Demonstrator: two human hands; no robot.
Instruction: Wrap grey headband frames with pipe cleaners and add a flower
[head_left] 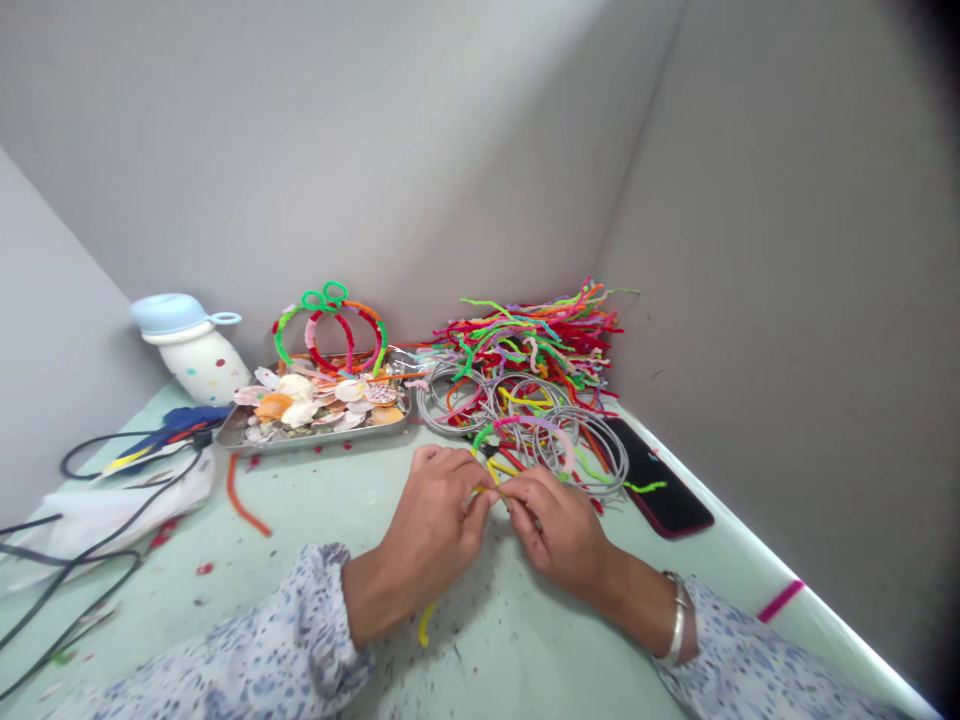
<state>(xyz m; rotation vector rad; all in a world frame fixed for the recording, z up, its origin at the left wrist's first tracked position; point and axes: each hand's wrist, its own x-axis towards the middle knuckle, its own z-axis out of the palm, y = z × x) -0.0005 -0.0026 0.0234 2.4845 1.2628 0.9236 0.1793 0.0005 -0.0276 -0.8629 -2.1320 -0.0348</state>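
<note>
My left hand [442, 510] pinches a yellow pipe cleaner [426, 625], whose loose end hangs out below that hand. Close against it, my right hand [559, 525] also has thumb and fingertips pressed together at the yellow strand. Just beyond my fingertips rises a hoop [517, 421] wrapped in green, pink and lilac pipe cleaner; yellow shows at its near side. My fingers cover the exact spot where strand and hoop meet. Behind lie several grey wire rings [454, 400] in overlapping coils.
A heap of colourful pipe cleaners [555, 335] lies at the back. A metal tray [315, 440] bears shells and wrapped hoops. A bottle [202, 365], black cables [97, 545] and an orange pipe cleaner [244, 505] are left; a phone [660, 480] lies right.
</note>
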